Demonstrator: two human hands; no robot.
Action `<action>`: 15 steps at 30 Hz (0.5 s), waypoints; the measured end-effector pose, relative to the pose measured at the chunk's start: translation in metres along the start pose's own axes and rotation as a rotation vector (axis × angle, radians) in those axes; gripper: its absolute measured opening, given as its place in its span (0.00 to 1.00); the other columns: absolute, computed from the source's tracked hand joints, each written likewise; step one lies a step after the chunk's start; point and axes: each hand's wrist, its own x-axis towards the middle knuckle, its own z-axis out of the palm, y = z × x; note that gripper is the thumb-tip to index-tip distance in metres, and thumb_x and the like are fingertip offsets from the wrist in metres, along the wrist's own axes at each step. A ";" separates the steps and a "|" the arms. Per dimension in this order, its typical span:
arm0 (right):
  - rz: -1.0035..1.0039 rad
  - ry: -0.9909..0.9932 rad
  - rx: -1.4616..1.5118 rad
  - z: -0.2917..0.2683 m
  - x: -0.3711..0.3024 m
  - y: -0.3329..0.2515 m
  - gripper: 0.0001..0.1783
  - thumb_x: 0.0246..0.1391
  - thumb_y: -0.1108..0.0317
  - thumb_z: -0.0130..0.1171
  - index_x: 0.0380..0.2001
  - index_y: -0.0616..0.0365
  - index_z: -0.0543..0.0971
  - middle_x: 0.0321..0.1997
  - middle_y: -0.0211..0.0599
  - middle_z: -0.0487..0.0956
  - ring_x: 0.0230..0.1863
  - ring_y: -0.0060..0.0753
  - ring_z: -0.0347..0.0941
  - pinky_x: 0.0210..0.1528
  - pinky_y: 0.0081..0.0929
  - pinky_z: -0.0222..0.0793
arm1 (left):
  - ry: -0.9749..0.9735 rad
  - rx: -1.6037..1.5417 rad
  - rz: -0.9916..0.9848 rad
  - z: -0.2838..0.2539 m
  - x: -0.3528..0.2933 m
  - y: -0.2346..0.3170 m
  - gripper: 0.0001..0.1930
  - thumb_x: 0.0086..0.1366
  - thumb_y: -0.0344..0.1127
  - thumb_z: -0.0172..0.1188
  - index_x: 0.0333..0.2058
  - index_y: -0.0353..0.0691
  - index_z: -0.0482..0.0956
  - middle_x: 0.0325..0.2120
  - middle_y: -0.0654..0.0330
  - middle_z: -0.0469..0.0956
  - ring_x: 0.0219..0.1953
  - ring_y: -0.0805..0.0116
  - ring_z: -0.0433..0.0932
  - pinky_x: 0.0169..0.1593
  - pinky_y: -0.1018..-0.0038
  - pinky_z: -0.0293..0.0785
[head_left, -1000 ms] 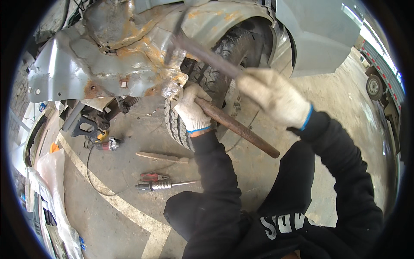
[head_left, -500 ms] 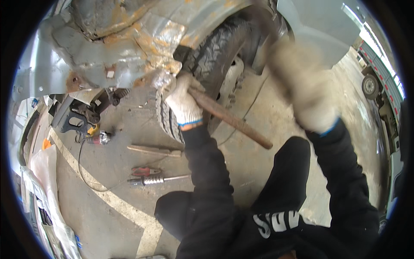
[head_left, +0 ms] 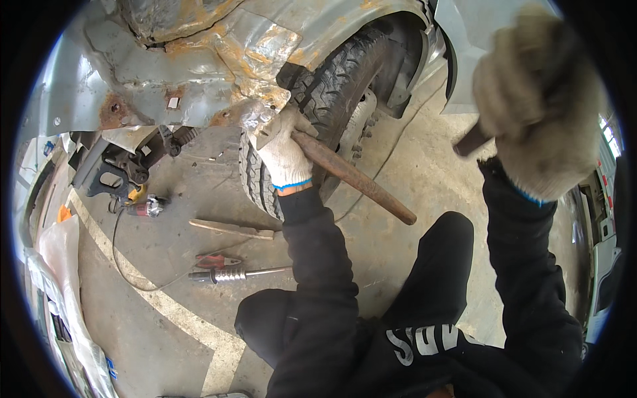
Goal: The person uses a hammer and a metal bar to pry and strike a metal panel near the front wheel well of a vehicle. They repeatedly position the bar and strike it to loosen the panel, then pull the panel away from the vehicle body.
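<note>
My gloved left hand (head_left: 284,152) is wrapped around the head end of a hammer (head_left: 358,178). Its thick wooden handle slants down to the right, and the fingers mostly cover its head. That hand is against the lower corner of a rusty, dented grey car body panel (head_left: 179,83), beside the front tyre (head_left: 342,76). Raised at the upper right, my gloved right hand (head_left: 541,109) is closed on a second hammer; only the butt of its handle (head_left: 471,140) shows below the fist. The head of that tool is hidden and blurred.
On the floor lie a wooden stick (head_left: 229,229), red-handled pliers (head_left: 217,261), a slide-hammer-like rod tool (head_left: 235,274) and a corded power tool (head_left: 144,207). A cable (head_left: 398,142) runs past the wheel. Plastic sheeting (head_left: 63,265) hangs at left. A grey panel (head_left: 461,73) stands beyond the wheel.
My right hand has moved right and upward with its hammer, away from the car body. The left hand still holds its hammer in nearly the same place; the view has shifted slightly.
</note>
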 end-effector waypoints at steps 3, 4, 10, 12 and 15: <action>0.039 0.102 -0.028 0.010 -0.021 0.042 0.14 0.59 0.57 0.53 0.40 0.55 0.75 0.28 0.32 0.76 0.29 0.27 0.72 0.33 0.25 0.70 | -0.015 0.030 -0.020 -0.001 0.000 0.000 0.07 0.54 0.27 0.55 0.19 0.34 0.72 0.13 0.57 0.70 0.16 0.69 0.67 0.23 0.74 0.64; 0.239 0.102 -0.144 0.015 -0.031 0.061 0.15 0.59 0.61 0.56 0.43 0.59 0.77 0.33 0.38 0.80 0.36 0.30 0.77 0.41 0.26 0.75 | -0.005 0.052 -0.034 -0.001 0.001 0.000 0.06 0.54 0.27 0.55 0.19 0.35 0.72 0.13 0.57 0.70 0.16 0.69 0.67 0.23 0.74 0.64; 0.521 0.223 -0.108 -0.002 -0.083 0.077 0.15 0.65 0.63 0.49 0.38 0.66 0.75 0.25 0.29 0.72 0.27 0.19 0.70 0.28 0.23 0.65 | -0.065 0.093 0.067 -0.001 0.000 0.001 0.12 0.56 0.26 0.53 0.14 0.32 0.74 0.12 0.57 0.73 0.16 0.71 0.70 0.23 0.76 0.65; 0.493 0.316 -0.206 -0.003 -0.089 0.074 0.23 0.64 0.47 0.44 0.31 0.58 0.69 0.13 0.23 0.61 0.10 0.16 0.53 0.13 0.17 0.46 | -0.025 -0.052 0.069 -0.001 -0.002 -0.002 0.13 0.56 0.26 0.53 0.13 0.33 0.73 0.12 0.57 0.73 0.15 0.71 0.70 0.22 0.76 0.65; 0.413 0.377 -0.271 0.021 -0.071 0.070 0.28 0.63 0.40 0.45 0.31 0.58 0.68 0.12 0.22 0.60 0.10 0.17 0.52 0.12 0.18 0.46 | -0.010 -0.309 0.021 0.002 -0.001 -0.007 0.01 0.57 0.21 0.56 0.28 0.32 0.75 0.17 0.57 0.75 0.14 0.68 0.72 0.17 0.74 0.66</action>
